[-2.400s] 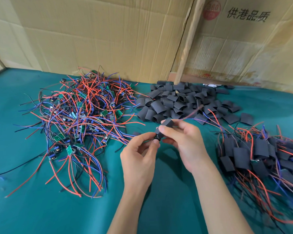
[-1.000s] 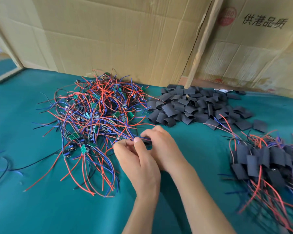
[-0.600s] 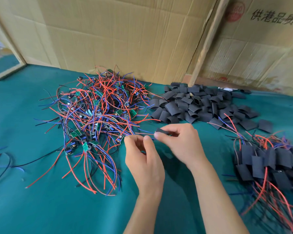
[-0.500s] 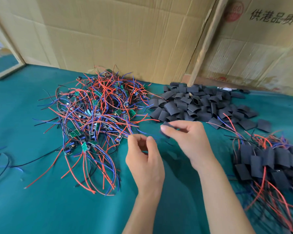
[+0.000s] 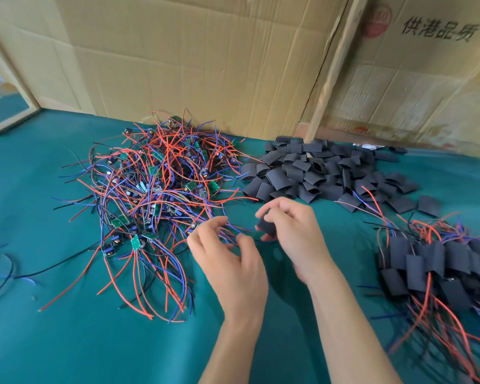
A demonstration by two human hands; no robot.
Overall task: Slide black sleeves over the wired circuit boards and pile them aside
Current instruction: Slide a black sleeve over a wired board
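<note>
A tangled heap of bare circuit boards (image 5: 155, 189) with red and blue wires lies at the left centre of the teal table. Loose black sleeves (image 5: 316, 173) are piled behind my hands. Sleeved boards (image 5: 432, 261) are stacked at the right. My right hand (image 5: 291, 234) pinches one black sleeve (image 5: 266, 225) between thumb and fingers. My left hand (image 5: 227, 261) is just left of it, fingers curled around thin blue and red wires (image 5: 230, 232) that run towards the sleeve. The board on those wires is hidden.
Cardboard sheets (image 5: 205, 56) and a wooden post (image 5: 333, 65) stand along the back of the table (image 5: 67, 342). A few stray wires (image 5: 0, 270) lie at the far left edge.
My hands lifted from the edge of the wire heap and drew slightly apart. The right hand now holds a sleeve upright while the left gathers the wires.
</note>
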